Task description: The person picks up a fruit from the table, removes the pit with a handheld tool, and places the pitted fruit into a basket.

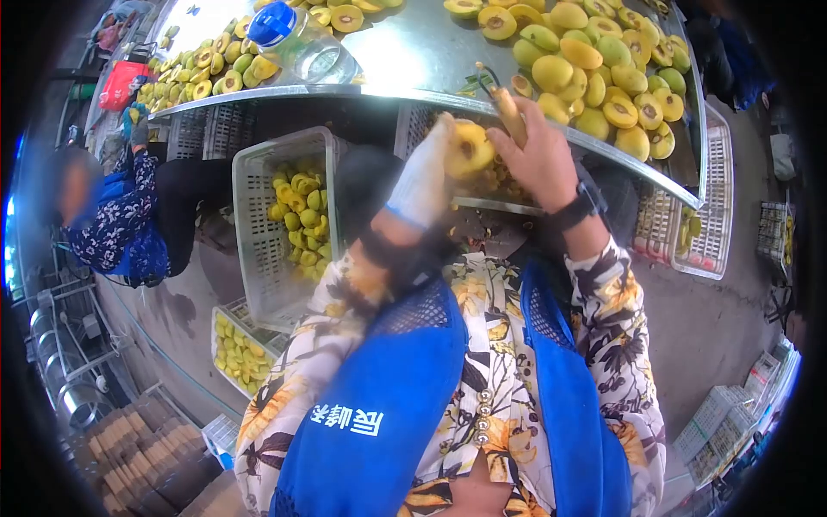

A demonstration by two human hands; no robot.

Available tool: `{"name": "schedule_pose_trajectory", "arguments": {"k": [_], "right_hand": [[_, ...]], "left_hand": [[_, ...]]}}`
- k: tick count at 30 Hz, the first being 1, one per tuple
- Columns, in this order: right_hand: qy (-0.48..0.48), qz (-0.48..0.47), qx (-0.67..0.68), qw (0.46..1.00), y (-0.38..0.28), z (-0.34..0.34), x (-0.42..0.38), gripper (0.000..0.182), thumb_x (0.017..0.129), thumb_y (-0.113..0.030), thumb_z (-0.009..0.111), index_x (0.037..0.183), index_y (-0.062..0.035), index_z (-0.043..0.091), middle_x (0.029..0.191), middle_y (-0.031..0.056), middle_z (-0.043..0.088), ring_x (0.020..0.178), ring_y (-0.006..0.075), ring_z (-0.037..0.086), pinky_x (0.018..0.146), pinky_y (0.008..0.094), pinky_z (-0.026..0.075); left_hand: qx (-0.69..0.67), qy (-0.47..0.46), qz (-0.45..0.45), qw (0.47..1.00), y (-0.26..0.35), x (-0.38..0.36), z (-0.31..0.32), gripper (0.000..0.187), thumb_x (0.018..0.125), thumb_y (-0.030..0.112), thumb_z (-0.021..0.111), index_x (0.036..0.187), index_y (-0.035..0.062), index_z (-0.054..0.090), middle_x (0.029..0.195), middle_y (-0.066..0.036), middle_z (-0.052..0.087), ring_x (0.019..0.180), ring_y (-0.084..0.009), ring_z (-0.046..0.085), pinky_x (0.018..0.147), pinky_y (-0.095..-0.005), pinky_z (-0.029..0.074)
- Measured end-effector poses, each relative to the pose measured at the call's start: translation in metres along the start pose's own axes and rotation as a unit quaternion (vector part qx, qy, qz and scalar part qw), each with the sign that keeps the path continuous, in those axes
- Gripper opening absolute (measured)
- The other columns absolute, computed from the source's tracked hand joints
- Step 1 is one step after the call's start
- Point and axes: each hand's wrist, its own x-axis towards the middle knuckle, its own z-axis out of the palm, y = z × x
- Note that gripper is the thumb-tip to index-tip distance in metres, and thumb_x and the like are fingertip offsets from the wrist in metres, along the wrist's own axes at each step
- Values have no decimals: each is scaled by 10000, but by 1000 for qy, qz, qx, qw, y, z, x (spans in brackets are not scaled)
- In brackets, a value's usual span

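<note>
My left hand [426, 177], in a white glove, holds a yellow halved fruit [469, 149] with its cut face and dark centre showing. Close on its right, my bare right hand [541, 155] is closed round the wooden handle of a pitting tool [508, 114]. The tool's thin dark metal loop points up and away from the fruit. Both hands are just below the near edge of a metal table [405, 52]. A large pile of yellow-green fruit halves [603, 77] lies on the table, ahead and to the right.
A clear bottle with a blue cap [306, 47] stands on the table beside more fruit halves [215, 65]. White crates with fruit [245, 207] [241, 349] are at the left; another crate [711, 198] is at the right. A co-worker [116, 215] sits at the far left.
</note>
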Motion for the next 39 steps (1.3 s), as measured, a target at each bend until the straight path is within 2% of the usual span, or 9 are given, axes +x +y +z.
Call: {"name": "schedule_pose_trajectory", "arguments": {"k": [4, 8, 17, 23, 26, 29, 32, 34, 39], "right_hand": [[-66, 59, -14, 996, -8, 11, -35, 356, 832, -260, 599, 1078, -29, 483, 798, 257, 596, 771, 430, 583, 658, 445, 462], [-104, 83, -11, 991, -6, 21, -55, 252, 840, -220, 572, 952, -25, 459, 754, 261, 574, 738, 449, 556, 620, 490, 433], [-130, 111, -81, 982, -5, 27, -65, 216, 840, -162, 545, 925, -11, 415, 685, 265, 560, 682, 451, 554, 590, 504, 421], [-149, 112, -59, 981, -4, 29, -68, 192, 809, -105, 526, 925, 2, 417, 692, 281, 560, 691, 455, 557, 589, 501, 427], [-141, 82, -14, 987, -3, 28, -68, 206, 793, -103, 536, 922, 13, 425, 700, 285, 563, 692, 457, 557, 599, 496, 433], [-150, 127, 29, 980, 2, 30, -62, 211, 786, -103, 545, 914, 22, 431, 704, 288, 564, 696, 461, 555, 609, 495, 436], [-124, 153, 43, 979, -7, 38, -58, 205, 784, -100, 543, 899, 26, 429, 705, 293, 562, 710, 464, 556, 620, 493, 438], [-145, 190, 43, 970, -7, 39, -49, 199, 786, -99, 537, 891, 28, 427, 705, 298, 561, 720, 465, 557, 631, 493, 438], [-87, 195, 53, 975, -7, 52, -53, 183, 784, -82, 520, 884, 30, 416, 702, 298, 561, 719, 465, 558, 633, 497, 437]], "left_hand": [[14, 26, 118, 993, -1, 8, -9, 410, 957, 419, 392, 1054, 54, 550, 951, -93, 597, 775, -171, 598, 676, -310, 517], [57, -15, 172, 983, -3, 10, -10, 413, 963, 386, 404, 1065, 13, 551, 921, -64, 590, 814, -144, 570, 777, -264, 471], [207, 10, 280, 938, -6, 3, -2, 322, 930, 278, 496, 1006, -21, 592, 802, -48, 623, 730, -84, 527, 679, -218, 435], [234, -43, 199, 951, -4, 14, -9, 297, 884, 283, 579, 855, -4, 650, 682, -4, 595, 625, -56, 505, 562, -209, 405], [352, -30, 219, 910, 2, 19, -12, 318, 870, 311, 598, 804, 6, 658, 657, -3, 581, 588, -55, 487, 532, -207, 394], [440, -53, 143, 885, 16, 20, -9, 331, 912, 292, 543, 904, -21, 653, 751, -48, 633, 647, -67, 547, 568, -196, 435], [232, -21, 169, 958, 8, 22, -6, 319, 888, 307, 578, 803, 7, 641, 682, -26, 602, 597, -69, 521, 531, -212, 415], [168, 4, 208, 964, -1, 25, -6, 255, 922, 242, 532, 942, -1, 610, 771, -56, 628, 647, -86, 544, 584, -206, 443], [380, 78, 435, 813, -25, 35, -13, 288, 922, 237, 534, 1012, -25, 610, 850, -78, 640, 717, -97, 563, 638, -218, 455]]}}
